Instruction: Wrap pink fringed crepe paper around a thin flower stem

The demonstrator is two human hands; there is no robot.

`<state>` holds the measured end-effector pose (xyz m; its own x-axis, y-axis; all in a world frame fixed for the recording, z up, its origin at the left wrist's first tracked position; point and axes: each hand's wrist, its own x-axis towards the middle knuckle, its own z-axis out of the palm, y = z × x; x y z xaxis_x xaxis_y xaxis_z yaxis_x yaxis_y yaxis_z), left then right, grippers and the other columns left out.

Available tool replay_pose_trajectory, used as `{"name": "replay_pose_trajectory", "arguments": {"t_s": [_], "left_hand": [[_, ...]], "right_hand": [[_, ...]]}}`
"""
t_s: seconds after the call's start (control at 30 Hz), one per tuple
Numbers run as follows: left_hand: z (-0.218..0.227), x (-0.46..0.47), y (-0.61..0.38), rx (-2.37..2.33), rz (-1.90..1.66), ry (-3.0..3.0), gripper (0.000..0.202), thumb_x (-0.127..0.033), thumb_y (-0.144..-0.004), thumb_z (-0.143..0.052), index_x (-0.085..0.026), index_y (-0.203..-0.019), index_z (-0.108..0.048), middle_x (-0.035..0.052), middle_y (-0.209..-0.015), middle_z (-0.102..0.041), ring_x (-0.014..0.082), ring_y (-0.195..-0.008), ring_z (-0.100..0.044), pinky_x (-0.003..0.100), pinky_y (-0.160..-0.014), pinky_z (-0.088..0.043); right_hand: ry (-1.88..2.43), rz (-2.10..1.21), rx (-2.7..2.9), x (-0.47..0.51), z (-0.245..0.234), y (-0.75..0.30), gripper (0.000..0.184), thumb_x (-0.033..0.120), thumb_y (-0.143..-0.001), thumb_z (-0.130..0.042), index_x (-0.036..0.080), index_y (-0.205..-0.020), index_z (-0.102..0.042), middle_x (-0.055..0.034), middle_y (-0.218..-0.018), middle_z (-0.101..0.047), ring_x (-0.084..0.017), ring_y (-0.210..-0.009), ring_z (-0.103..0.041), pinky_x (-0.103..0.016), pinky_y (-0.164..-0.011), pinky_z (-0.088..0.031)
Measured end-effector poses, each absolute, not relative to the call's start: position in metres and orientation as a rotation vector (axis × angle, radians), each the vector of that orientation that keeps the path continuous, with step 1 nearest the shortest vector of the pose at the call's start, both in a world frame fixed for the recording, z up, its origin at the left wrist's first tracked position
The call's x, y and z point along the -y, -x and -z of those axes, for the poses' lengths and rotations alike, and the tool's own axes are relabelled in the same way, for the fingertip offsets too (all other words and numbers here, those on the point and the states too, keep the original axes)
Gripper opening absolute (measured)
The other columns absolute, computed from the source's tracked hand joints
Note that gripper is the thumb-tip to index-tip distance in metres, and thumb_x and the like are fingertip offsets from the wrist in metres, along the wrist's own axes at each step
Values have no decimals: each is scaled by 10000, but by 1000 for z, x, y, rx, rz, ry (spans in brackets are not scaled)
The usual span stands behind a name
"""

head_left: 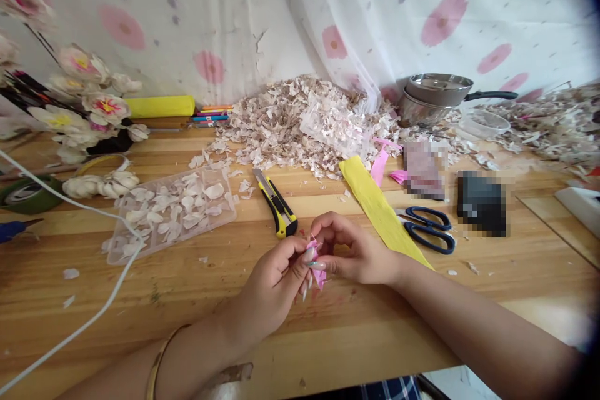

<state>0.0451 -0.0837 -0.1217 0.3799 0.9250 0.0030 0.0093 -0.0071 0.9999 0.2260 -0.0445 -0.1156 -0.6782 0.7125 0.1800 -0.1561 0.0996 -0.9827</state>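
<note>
Both of my hands meet over the front middle of the wooden table, pinching a small piece of pink crepe paper (319,276). My left hand (281,269) grips it from the left between thumb and fingers. From the right, my right hand (349,250) holds the same piece, thumb pressed against it and fingers curled behind. Part of the paper is hidden by the fingers. Just beyond my left hand lies a yellow and black utility knife (276,203). A yellow crepe strip (375,200) and dark blue-handled scissors (429,228) lie beyond my right hand and forearm.
A clear compartment tray (229,184) of pale petals lies left. A heap of dried petals (281,119) lines the back, beside metal pans (438,97). Artificial flowers (79,94), green tape (30,192) and a white cable (110,303) occupy the left side. Pink strips (379,167) lie behind the scissors.
</note>
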Motion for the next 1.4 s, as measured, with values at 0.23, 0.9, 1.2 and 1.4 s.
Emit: {"name": "replay_pose_trajectory", "arguments": {"t_s": [0.23,0.9,1.2,1.4], "left_hand": [[120,83,-44,-992,-899,-1402,280,-430,-940,-478,-173,-888,-577,-20,-661,-549,104,-561,-479,231,-543,-402],[116,82,-49,-879,-904,-1188,305,-467,-906,-529,-165,-869,-552,-20,-658,-561,85,-523,-470,200,-490,-413],[113,80,-50,-855,-902,-1129,349,-507,-874,-558,-159,-848,-548,-26,-629,-543,83,-495,-464,205,-469,-422],[112,81,-50,-858,-903,-1128,337,-492,-879,-558,-155,-893,-567,-35,-610,-521,83,-496,-464,199,-471,-416]], "right_hand": [[544,-1644,1677,44,115,-225,251,265,-857,-676,169,-937,-458,-6,-824,-574,-93,-713,-605,-235,-646,-525],[569,-1229,1843,44,111,-229,126,220,-865,-656,151,-929,-573,-54,-872,-601,-114,-687,-585,-259,-639,-510],[531,-1235,1779,41,114,-226,177,233,-856,-678,201,-1029,-696,-70,-948,-628,-151,-846,-618,-284,-748,-518],[533,-1483,1586,41,117,-225,220,199,-812,-725,235,-1028,-710,-29,-934,-580,-110,-800,-604,-249,-720,-519]]}}
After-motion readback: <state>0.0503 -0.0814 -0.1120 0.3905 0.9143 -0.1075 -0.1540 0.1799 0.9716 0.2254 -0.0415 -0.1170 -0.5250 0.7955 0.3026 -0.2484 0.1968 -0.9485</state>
